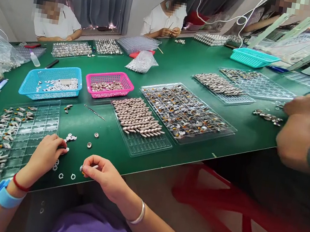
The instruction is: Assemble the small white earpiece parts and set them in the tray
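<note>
The right hand (105,177) pinches a small pale cylindrical part (94,166) between thumb and fingertips, close above the near edge of the green bench (180,69). The left hand (45,155), fingers curled, touches a small white piece (66,150) lying on the bench; whether it grips the piece cannot be told. Loose silver rings (73,176) lie between the hands, and a clear compartmented plastic tray (39,121) sits just left of the left hand.
</note>
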Demonstrator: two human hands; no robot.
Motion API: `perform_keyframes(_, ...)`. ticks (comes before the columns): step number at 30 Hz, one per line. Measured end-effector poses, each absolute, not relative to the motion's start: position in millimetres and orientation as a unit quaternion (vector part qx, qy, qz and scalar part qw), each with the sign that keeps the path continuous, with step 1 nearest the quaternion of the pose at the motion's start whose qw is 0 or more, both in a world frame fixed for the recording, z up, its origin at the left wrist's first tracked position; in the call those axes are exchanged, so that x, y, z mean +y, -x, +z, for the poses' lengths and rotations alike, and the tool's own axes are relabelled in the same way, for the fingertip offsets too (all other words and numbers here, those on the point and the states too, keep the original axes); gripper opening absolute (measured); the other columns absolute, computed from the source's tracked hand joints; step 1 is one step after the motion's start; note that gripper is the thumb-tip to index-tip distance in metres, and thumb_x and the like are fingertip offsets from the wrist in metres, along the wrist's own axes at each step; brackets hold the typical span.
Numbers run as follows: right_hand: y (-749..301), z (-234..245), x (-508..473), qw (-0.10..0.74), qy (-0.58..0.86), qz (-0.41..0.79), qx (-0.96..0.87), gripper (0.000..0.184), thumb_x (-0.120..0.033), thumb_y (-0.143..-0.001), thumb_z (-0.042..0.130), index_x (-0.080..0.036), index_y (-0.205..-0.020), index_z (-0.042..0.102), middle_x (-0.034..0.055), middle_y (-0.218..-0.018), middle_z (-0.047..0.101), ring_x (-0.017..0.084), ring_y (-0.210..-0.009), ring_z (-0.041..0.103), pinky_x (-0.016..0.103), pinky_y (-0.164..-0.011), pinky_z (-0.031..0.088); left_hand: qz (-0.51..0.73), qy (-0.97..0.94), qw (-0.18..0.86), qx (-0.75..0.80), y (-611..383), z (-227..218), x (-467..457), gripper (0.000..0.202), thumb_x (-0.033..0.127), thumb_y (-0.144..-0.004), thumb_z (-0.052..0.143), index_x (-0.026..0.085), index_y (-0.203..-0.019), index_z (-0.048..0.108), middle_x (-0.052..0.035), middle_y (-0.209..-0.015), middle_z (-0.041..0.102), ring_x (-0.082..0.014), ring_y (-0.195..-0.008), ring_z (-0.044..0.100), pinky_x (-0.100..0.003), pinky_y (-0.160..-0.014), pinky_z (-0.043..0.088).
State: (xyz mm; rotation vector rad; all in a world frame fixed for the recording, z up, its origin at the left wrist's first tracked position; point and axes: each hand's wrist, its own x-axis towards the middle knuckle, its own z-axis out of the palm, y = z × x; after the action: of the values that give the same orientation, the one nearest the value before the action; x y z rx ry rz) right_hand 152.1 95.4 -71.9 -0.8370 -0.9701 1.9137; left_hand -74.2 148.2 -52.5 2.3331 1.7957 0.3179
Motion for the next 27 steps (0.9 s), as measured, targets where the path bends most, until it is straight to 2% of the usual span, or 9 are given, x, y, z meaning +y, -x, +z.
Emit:
perform_keyframes(8,-153.3,-69.7,96.9,0.403,0.341,0.762,-0.375,0.04,-0.05,-0.064,0.082,-0.016,-0.069,0.061,-0.0016,-0.07,0.057,0.011,-0.068,0.049,0.026,-0.069,0.038,0.131,-0.794,0.092,0.587,65.9,-54.1,142.0,0.013,0.028,-0.083,0.057,0.023,-0.078,0.067,-0.0054,-0.081,0.067,-0.0246,-0.082,0.061,-0.038,-0.078,0.048)
perform_keyframes(18,-154.4,-73.4,99.0,0.412,0.34,0.757,-0.377,0.037,-0.047,-0.066,0.082,-0.016,-0.069,0.062,-0.0018,-0.071,0.057,0.011,-0.068,0.05,0.026,-0.07,0.039,0.139,-0.802,0.094,0.573,62.3,-57.0,143.9,0.012,0.029,-0.084,0.057,0.023,-0.086,0.066,-0.0054,-0.085,0.068,-0.025,-0.084,0.061,-0.038,-0.079,0.047)
perform_keyframes(22,-153.9,-74.2,99.8,0.41,0.343,0.758,-0.374,0.039,-0.049,-0.064,0.082,-0.016,-0.07,0.061,-0.002,-0.07,0.057,0.012,-0.068,0.052,0.026,-0.071,0.04,0.118,-0.802,0.109,0.575,62.2,-56.0,153.2,0.006,0.024,-0.081,0.06,0.022,-0.075,0.063,-0.0035,-0.075,0.064,-0.0235,-0.077,0.061,-0.035,-0.072,0.048)
perform_keyframes(27,-154.8,-75.9,99.9,0.414,0.344,0.759,-0.366,0.038,-0.047,-0.065,0.082,-0.016,-0.069,0.061,-0.0024,-0.069,0.056,0.011,-0.067,0.053,0.027,-0.071,0.041,0.113,-0.802,0.11,0.576,57.4,-51.1,151.8,0.011,0.022,-0.081,0.059,0.023,-0.07,0.057,-0.003,-0.074,0.064,-0.0226,-0.074,0.059,-0.035,-0.07,0.046)
